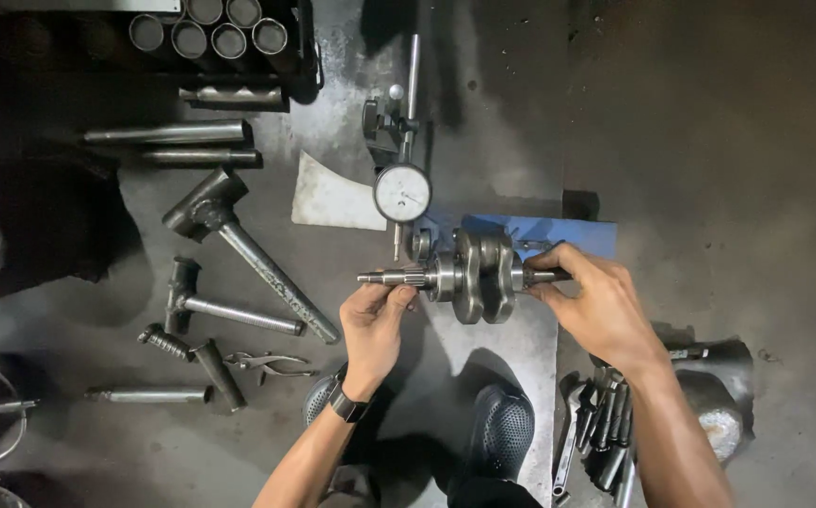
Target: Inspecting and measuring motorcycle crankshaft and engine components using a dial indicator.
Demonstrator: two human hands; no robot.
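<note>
Our left hand (373,325) pinches the splined left end of a steel crankshaft (472,275), and our right hand (598,303) closes round its right shaft end, so both hands hold it level over the floor. We see it just below a round white dial gauge (402,192) on its stand, above a blue plate (559,231). A pale, unmarked sheet (333,198) lies left of the gauge. Further left on the grey floor (709,141) lie two hammers (239,240), steel tubes (168,134) and pliers (267,362). Wrenches (606,423) lie bunched below our right wrist. Our dark shoes (502,428) show at the bottom.
</note>
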